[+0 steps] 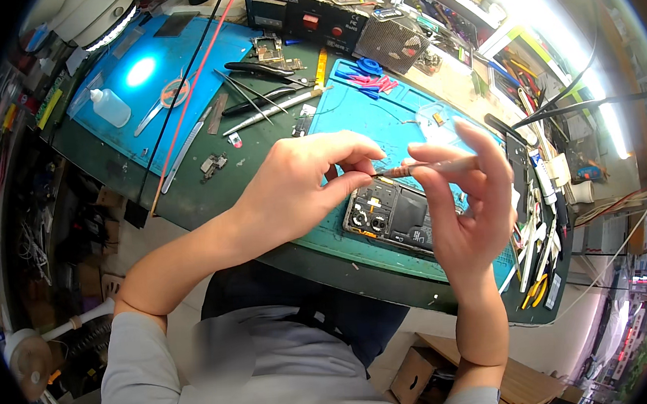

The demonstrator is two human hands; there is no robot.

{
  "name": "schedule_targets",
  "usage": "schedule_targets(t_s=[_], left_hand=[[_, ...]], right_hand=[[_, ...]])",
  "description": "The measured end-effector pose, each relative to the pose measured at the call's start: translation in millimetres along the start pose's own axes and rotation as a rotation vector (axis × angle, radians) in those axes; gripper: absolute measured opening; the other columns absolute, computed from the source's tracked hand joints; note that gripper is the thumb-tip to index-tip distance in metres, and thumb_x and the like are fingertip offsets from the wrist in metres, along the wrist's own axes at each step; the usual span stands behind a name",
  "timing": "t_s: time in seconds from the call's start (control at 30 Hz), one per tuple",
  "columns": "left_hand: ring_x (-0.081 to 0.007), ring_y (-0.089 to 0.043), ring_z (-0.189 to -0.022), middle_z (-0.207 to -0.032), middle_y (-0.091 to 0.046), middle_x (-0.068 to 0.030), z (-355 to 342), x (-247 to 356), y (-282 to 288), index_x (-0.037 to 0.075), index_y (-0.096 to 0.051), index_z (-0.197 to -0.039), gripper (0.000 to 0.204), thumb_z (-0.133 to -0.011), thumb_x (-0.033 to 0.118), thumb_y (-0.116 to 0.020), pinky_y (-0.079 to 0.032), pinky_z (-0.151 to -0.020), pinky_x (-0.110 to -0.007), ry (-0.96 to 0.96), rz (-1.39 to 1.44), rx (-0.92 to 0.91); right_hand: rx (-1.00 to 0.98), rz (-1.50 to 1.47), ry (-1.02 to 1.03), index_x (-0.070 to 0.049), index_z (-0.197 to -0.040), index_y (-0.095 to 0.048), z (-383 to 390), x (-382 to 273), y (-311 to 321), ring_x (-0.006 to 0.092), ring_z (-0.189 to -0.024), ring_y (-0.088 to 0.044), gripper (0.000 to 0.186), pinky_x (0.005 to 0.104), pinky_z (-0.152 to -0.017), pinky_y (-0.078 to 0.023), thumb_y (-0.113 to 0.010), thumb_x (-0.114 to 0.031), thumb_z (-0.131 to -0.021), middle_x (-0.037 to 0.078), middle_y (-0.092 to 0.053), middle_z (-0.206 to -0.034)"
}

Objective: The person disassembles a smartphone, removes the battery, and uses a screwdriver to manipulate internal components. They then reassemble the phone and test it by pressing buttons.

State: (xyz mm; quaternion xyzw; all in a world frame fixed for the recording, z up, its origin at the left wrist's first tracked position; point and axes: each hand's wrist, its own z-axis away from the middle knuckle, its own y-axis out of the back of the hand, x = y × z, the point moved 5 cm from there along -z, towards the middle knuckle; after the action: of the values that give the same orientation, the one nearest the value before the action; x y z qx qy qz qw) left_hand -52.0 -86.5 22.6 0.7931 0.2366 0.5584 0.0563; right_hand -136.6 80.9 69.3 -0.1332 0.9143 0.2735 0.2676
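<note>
Light grey tee, short sleeves ending above the elbows, small pale print on the chest. Dark trousers below. Forearms bare, no watch, rings or gloves up to the fingers.

Opened phone on mat, near bench front edge. Tweezers behind it, squeeze bottle far left, power supply at back.
</note>
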Motion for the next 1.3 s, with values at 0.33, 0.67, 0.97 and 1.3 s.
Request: schedule_targets(t_s=[0.33,0.67,0.97,1.3], left_hand=[[-0.0235,-0.070,-0.106,-0.110,-0.077,-0.0085,2,-10,-10,0.005,-0.075,-0.119,0.026,-0.096,-0.002,-0.067,-0.057,-0.094,-0.036,0.050,-0.037,-0.096],[-0.0253,-0.069,-0.102,-0.110,-0.077,-0.0068,4,-11,-10,0.006,-0.075,-0.117,0.023,-0.095,0.000,-0.068,-0.056,-0.093,-0.038,0.032,-0.084,-0.082],[-0.0262,-0.071,-0.103,-0.109,-0.078,-0.0082,4,-11,-9,0.006,-0.075,-0.117,0.023,-0.096,0.000,-0.067,-0.056,-0.092,-0.038,0.021,-0.105,-0.082],[-0.0321,-0.071,-0.099,-0.100,-0.073,-0.0134,-22,-14,-7,0.005,-0.071,-0.107,0.013,-0.096,0.010,-0.068,-0.057,-0.083,-0.043,-0.057,-0.375,-0.029]], right_hand=[[-0.064,0.223,-0.053,-0.001,-0.136,-0.063,-1,11,-3,0.0167,-0.082,-0.077,0.045,0.0290,-0.073,-0.060,-0.075,0.003,-0.093,0.011,-0.078,-0.097],[-0.133,0.037,-0.089,-0.003,-0.133,-0.064,0,15,-8,0.0208,-0.087,-0.078,0.041,0.0315,-0.078,-0.061,-0.071,0.007,-0.094,0.012,-0.078,-0.103],[-0.162,0.005,-0.158,-0.002,-0.136,-0.061,2,15,-8,0.0228,-0.094,-0.077,0.043,0.0323,-0.082,-0.062,-0.068,0.010,-0.095,0.015,-0.076,-0.108],[-0.089,0.150,-0.113,-0.002,-0.139,-0.062,-3,11,-8,0.0199,-0.091,-0.077,0.045,0.0315,-0.077,-0.061,-0.071,0.005,-0.095,0.014,-0.076,-0.102]])
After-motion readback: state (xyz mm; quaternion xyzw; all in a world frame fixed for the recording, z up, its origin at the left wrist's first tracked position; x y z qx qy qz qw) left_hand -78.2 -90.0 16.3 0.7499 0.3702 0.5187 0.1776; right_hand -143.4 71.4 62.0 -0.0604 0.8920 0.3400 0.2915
